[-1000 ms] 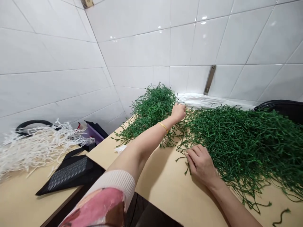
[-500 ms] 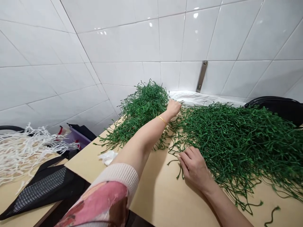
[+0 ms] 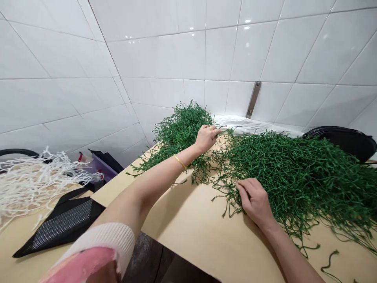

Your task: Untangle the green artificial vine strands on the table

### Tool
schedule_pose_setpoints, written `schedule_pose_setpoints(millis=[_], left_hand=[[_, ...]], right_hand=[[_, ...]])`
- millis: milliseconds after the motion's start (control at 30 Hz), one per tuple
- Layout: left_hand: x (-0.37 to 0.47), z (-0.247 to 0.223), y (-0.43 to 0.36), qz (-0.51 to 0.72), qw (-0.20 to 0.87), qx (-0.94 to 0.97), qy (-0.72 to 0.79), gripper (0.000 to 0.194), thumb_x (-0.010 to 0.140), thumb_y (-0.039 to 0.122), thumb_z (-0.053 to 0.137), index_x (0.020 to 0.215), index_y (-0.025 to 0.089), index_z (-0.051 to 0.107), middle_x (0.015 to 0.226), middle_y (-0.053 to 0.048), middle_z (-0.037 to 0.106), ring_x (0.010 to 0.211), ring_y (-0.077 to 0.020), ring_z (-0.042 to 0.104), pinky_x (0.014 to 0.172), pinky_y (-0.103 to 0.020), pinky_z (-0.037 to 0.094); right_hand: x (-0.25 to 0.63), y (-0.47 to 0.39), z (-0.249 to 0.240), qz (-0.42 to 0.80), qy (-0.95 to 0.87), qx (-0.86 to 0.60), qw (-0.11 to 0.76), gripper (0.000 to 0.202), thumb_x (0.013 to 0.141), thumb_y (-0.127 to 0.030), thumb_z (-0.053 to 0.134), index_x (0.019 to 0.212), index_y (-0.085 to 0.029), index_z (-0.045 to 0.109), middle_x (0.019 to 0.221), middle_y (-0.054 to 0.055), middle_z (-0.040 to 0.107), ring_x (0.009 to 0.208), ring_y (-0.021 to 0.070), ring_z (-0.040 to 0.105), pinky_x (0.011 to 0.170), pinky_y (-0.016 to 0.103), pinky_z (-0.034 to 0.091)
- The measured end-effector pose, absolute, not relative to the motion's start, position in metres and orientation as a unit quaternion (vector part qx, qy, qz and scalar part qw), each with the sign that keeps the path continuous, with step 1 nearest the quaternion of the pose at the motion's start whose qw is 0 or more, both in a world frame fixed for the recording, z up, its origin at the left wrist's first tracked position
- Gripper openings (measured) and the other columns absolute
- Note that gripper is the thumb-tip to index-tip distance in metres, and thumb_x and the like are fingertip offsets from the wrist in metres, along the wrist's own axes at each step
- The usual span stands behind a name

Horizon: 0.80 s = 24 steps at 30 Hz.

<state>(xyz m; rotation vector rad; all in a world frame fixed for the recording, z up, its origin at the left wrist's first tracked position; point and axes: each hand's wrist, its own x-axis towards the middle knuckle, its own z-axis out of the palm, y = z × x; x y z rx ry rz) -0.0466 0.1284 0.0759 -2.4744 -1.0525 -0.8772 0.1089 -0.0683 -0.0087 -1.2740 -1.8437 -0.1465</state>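
Together, the thumb and fingertips of my right hand [image 3: 238, 184] meet at the near-left edge of the large pile of green strands [image 3: 294, 177], between one and two o'clock from me; whether they pinch a strand, I cannot tell. My left hand [image 3: 218, 129] reaches out just past twelve o'clock, its fingers bent beside the small pile of green strands [image 3: 184, 127]. Thin green ends show around those fingers, but I cannot tell if they are clamped on any. My two hands are well apart, and a gold bangle [image 3: 180, 161] circles my left wrist.

The small pile lies at twelve o'clock near the far edge of the table [image 3: 188, 232], and stray strands bridge the space to the large one. One loose strand [image 3: 330, 261] lies at three o'clock. Behind the piles, a white sheet [image 3: 244, 124] runs along the tiled wall [image 3: 173, 55], with a metal bracket [image 3: 253, 100] above it at one o'clock. A rounded black thing [image 3: 341, 143] sits at two. Towards ten o'clock, white strands [image 3: 38, 181] spread out, with a black mesh bag [image 3: 64, 224] just nearer to me and a purple thing [image 3: 103, 167] beyond.
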Motion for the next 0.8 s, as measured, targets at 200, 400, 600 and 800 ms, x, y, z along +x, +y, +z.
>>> schedule_pose_setpoints(millis=[200, 400, 600, 800], left_hand=[[-0.081, 0.057, 0.103, -0.319, 0.121, -0.889, -0.306, 0.035, 0.073, 0.007, 0.041, 0.097, 0.019, 0.064, 0.097, -0.004, 0.066, 0.089, -0.0148, 0.058, 0.089, -0.032, 0.036], [-0.102, 0.047, 0.088, -0.273, 0.113, -0.913, -0.281, 0.03, 0.071, 0.007, 0.041, 0.089, 0.017, 0.063, 0.096, -0.005, 0.066, 0.089, -0.0157, 0.058, 0.086, -0.031, 0.038], [-0.107, 0.045, 0.076, -0.21, 0.104, -0.933, -0.274, 0.026, 0.074, 0.01, 0.042, 0.089, 0.017, 0.061, 0.094, -0.006, 0.064, 0.089, -0.0166, 0.058, 0.081, -0.029, 0.04], [-0.105, 0.056, 0.088, -0.177, 0.14, -0.93, -0.291, 0.049, 0.078, 0.031, 0.049, 0.121, 0.009, 0.044, 0.119, -0.015, 0.053, 0.106, -0.0223, 0.05, 0.089, -0.033, 0.036]], right_hand=[[0.11, -0.062, 0.02, -0.122, -0.68, -0.532, 0.49, 0.02, 0.083, -0.02, 0.046, 0.101, -0.018, 0.054, 0.09, 0.008, 0.056, 0.087, 0.0197, 0.052, 0.077, 0.035, 0.045], [0.113, -0.019, 0.042, -0.131, -0.678, -0.568, 0.448, 0.048, 0.078, -0.032, 0.052, 0.122, -0.012, 0.045, 0.103, 0.014, 0.057, 0.096, 0.0256, 0.05, 0.087, 0.043, 0.041], [0.101, 0.037, 0.041, 0.02, -0.733, -0.602, 0.317, 0.081, 0.066, -0.047, 0.062, 0.134, -0.014, 0.032, 0.118, 0.012, 0.056, 0.114, 0.0296, 0.041, 0.091, 0.042, 0.035], [0.079, 0.05, 0.037, 0.022, -0.742, -0.647, 0.172, 0.044, 0.077, -0.039, 0.05, 0.116, -0.018, 0.053, 0.09, 0.009, 0.064, 0.093, 0.0256, 0.052, 0.079, 0.037, 0.036]])
